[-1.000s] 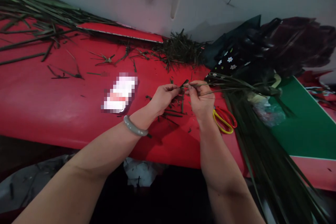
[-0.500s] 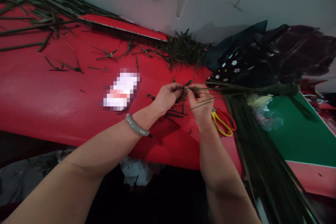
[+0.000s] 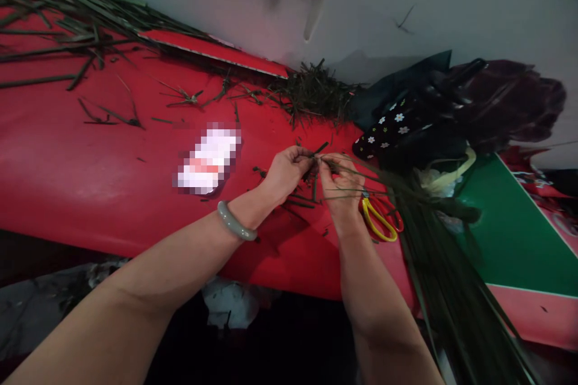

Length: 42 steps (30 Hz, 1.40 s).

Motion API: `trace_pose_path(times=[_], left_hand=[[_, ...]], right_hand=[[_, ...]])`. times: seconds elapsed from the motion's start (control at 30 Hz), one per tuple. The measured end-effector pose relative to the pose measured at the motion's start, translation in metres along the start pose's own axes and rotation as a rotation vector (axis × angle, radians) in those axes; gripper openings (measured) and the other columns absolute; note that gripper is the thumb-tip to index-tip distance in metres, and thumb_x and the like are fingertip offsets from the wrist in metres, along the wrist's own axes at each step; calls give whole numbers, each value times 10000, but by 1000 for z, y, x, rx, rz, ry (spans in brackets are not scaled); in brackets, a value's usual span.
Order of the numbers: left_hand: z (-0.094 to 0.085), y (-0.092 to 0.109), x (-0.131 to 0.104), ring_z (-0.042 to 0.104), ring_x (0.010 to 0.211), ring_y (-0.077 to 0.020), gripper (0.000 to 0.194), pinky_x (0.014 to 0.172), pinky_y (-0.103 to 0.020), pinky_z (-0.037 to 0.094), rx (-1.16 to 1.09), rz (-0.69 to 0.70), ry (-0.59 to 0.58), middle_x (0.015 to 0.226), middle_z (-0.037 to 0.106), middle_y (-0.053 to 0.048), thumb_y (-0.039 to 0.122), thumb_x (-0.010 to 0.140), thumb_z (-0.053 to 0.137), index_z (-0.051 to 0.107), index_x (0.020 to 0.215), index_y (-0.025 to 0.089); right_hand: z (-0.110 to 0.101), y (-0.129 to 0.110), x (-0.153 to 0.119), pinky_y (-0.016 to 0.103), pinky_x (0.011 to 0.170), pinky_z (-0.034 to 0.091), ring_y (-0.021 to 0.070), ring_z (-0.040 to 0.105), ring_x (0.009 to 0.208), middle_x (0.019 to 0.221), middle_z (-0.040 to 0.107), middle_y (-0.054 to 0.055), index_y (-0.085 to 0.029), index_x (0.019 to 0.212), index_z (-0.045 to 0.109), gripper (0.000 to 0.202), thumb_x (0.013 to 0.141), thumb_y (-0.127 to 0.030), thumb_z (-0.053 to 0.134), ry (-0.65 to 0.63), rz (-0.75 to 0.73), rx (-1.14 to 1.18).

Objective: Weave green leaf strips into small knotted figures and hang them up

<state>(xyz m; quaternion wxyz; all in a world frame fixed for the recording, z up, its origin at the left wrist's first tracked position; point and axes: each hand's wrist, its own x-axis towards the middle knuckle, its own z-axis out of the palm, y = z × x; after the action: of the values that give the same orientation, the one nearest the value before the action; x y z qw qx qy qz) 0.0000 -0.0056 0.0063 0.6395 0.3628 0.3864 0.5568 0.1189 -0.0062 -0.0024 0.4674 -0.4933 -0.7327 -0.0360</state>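
Note:
My left hand (image 3: 289, 171) and my right hand (image 3: 341, 180) meet over the red table, fingertips pinched together. Between them they hold narrow green leaf strips (image 3: 377, 171), whose long ends trail off to the right past my right wrist. A short stub of leaf pokes up above the fingertips. The exact part under the fingers is hidden. Cut leaf scraps (image 3: 300, 201) lie below my hands. Scissors (image 3: 379, 219) with one yellow and one red handle lie beside my right wrist, their blades mostly hidden. A grey bangle circles my left forearm.
A phone-like bright blurred rectangle (image 3: 210, 159) lies on the red table (image 3: 149, 204). A heap of leaf clippings (image 3: 320, 93) sits by the wall. Long leaves (image 3: 456, 289) hang at right, near a green board (image 3: 519, 228). A dark flowered cloth (image 3: 392, 126) and bags lie behind.
The trailing leaf strips have swung downward at right. My hands stay pinched together in nearly the same place. The view has tilted slightly.

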Motion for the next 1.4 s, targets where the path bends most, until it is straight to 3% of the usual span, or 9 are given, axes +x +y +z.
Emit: trace_pose_path(times=[0.23,0.6,0.97,1.4], left_hand=[[-1,1,3,462,475,-35,75,496,-175,363,-29,1,36,559,539,37,66,696,520,557,736,118],[0,-2,4,498,538,-53,109,594,-209,404,-61,2,118,606,579,20,52,632,558,610,700,120],[1,3,1,576,591,-73,89,675,-233,454,-221,-79,39,633,621,-7,47,646,570,585,702,115],[3,3,0,544,556,-62,80,625,-223,445,-82,-40,121,585,600,3,45,638,568,601,668,112]], right_hand=[[-4,0,-1,288,795,488,133,614,805,836,673,25,-213,842,627,169,824,-252,464,-71,-42,-7],[-6,-7,2,277,743,482,129,580,791,812,613,25,-209,801,616,115,799,-236,503,-54,-12,-9],[-11,-11,1,277,720,469,124,566,774,806,597,17,-208,802,588,98,806,-240,496,-24,29,-60],[-7,-6,1,275,713,470,132,576,757,786,612,18,-215,773,591,123,806,-267,485,8,50,-66]])
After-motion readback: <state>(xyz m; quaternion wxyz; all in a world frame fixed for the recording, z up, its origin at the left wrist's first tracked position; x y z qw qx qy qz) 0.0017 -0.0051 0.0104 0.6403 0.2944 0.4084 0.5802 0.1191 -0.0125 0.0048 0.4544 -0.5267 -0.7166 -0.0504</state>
